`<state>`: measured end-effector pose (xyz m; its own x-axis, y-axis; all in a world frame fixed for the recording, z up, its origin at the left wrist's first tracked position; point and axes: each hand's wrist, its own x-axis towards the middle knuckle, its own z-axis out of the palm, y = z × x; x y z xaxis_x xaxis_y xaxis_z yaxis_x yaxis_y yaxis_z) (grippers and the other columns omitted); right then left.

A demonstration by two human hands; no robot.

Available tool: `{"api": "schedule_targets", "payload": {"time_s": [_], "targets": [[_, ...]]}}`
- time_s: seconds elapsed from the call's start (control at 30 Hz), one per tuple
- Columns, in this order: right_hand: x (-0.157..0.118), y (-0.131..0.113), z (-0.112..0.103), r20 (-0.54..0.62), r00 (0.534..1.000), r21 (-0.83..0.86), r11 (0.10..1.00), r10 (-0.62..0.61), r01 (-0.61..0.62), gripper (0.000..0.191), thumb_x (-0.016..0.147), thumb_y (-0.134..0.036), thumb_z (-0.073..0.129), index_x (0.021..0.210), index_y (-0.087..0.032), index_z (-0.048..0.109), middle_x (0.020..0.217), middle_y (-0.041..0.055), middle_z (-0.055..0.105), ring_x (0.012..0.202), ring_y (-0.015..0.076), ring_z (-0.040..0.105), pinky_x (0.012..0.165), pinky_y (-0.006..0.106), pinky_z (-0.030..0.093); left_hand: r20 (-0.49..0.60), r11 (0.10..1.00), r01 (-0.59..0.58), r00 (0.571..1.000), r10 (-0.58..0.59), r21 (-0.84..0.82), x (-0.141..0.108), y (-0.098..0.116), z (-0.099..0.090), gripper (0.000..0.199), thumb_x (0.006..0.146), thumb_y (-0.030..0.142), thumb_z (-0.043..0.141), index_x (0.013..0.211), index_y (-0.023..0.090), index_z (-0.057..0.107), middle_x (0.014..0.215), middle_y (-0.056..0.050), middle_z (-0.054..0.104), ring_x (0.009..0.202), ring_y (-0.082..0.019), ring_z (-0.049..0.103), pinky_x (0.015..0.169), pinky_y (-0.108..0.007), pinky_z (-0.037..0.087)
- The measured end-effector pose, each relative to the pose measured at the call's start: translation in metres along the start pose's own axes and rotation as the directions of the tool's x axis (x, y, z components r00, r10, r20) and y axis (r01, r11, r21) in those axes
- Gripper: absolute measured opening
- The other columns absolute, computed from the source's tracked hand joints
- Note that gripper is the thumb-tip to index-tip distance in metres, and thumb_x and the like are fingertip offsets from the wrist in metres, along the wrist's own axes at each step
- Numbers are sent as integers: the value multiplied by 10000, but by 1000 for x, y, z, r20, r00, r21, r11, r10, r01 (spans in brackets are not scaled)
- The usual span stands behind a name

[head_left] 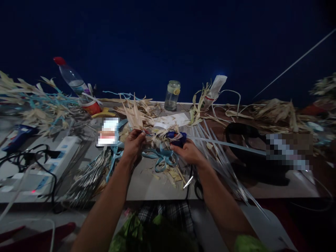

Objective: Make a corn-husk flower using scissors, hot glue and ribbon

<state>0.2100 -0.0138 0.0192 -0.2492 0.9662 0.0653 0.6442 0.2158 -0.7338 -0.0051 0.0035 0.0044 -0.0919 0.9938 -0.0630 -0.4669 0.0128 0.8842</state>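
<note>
Upper left: red-capped bottle (pixel 75 78), part-filled. Centre: left hand (pixel 133 144) pinches husk (pixel 135 117), tips up-frame; right hand (pixel 191 152) grips blue glue gun (pixel 179 140), long axis sideways, glue stick (pixel 223 141) extending right.

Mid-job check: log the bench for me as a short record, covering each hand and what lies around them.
Left hand: pinching a dry husk piece
Right hand: gripping a blue glue gun
Between the hands, nearer the wearer: looped blue ribbon
Left side: white power strip, red light lit; another blue glue gun; thin silvery strands
Right side: clear sticks
Back edge: clear bottle with pale lid; red-capped bottle
Unclear: fine detail at the left fingertips
</note>
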Motion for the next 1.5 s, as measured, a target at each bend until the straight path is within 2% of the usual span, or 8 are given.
{"api": "schedule_targets", "payload": {"time_s": [0.43,0.57,0.67,0.9,1.1,1.27,1.37,1.5], "targets": [[-2,-1,-3,-3,1000,-1,1000,-28,28,539,738,-489,521,343,-201,292,372,-33,230,389,72,266,386,227,238,-20,999,-8,1000,7,-53,3,-3,-5,251,590,224,736,733,153,542,750,-3,620,480,-18,435,427,-143,333],[-2,-1,-8,-25,1000,26,1000,-17,17,423,727,-462,543,415,-185,475,430,-14,404,436,100,377,437,237,334,-25,996,-19,1000,17,-89,4,-3,-6,245,584,211,740,717,156,541,744,8,617,480,-17,442,426,-143,338],[-1,-3,-9,-35,997,106,992,-66,69,286,733,-422,553,631,-167,631,615,19,587,595,149,522,573,260,433,-20,997,-15,1000,14,-81,4,-3,-6,252,574,213,748,721,154,552,735,9,611,475,-18,444,419,-144,341],[0,-7,-7,10,1000,122,992,-29,27,321,723,-432,545,616,-141,627,665,49,625,643,175,567,615,276,452,-13,1000,-14,1000,13,-19,5,-7,-8,255,592,256,741,776,134,613,735,-7,602,505,-25,458,431,-142,353],[4,-4,-8,-64,998,273,961,-15,33,260,707,-380,577,789,-142,643,791,56,655,786,200,591,753,310,452,-33,997,-4,999,2,-72,5,-3,-3,252,555,228,760,734,133,611,666,15,578,466,-13,429,411,-144,317],[13,7,-2,-110,977,645,761,182,-69,233,660,-368,639,749,-156,610,644,-3,600,619,127,542,624,253,446,14,994,18,1000,-16,-107,4,-3,-4,230,571,212,750,740,139,613,615,28,545,442,-17,410,409,-159,309],[19,14,-1,-64,940,825,548,336,-140,236,622,-350,673,718,-157,575,546,-44,524,480,75,457,497,214,402,32,994,-15,999,19,-110,5,-5,-5,200,577,197,743,726,141,622,621,21,551,454,-23,412,412,-165,307],[26,23,-3,94,914,947,248,396,-205,181,623,-264,658,727,-154,557,594,-23,571,494,79,502,494,214,444,24,991,-18,999,21,-132,5,-7,-3,191,561,179,746,704,139,627,717,4,595,475,-19,415,423,-168,321]]}}
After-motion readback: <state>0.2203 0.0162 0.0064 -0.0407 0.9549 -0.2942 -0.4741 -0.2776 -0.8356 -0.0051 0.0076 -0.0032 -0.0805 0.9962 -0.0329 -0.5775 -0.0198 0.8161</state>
